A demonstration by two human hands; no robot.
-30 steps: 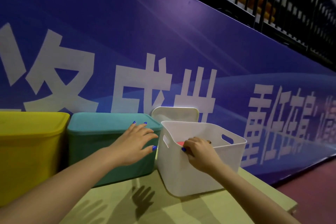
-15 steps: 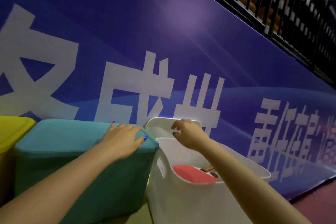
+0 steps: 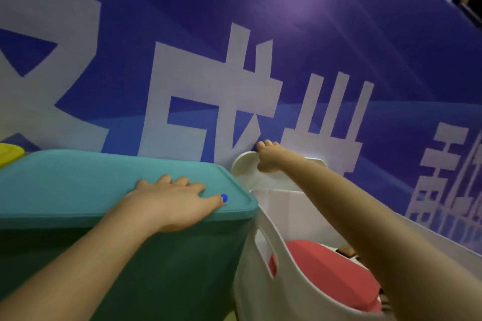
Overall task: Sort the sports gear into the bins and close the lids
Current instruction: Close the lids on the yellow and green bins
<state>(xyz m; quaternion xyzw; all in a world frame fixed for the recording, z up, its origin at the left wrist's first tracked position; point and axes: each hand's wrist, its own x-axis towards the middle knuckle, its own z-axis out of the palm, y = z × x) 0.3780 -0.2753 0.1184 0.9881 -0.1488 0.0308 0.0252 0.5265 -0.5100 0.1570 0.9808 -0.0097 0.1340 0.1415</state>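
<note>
The white lid [image 3: 243,164] stands on edge against the blue banner [image 3: 313,34] at centre frame, just behind the open white bin [image 3: 292,292] in the lower right. The right hand [image 3: 270,156] reaches over the bin and grips the lid's top edge, fingers curled over it. Inside the bin lies a red paddle [image 3: 326,271], partly hidden by the forearm. To the left, the left hand [image 3: 174,203] rests flat, fingers spread, on the closed lid of the teal bin [image 3: 78,185]. A yellow bin [image 3: 9,152] peeks in at the left edge.
</note>
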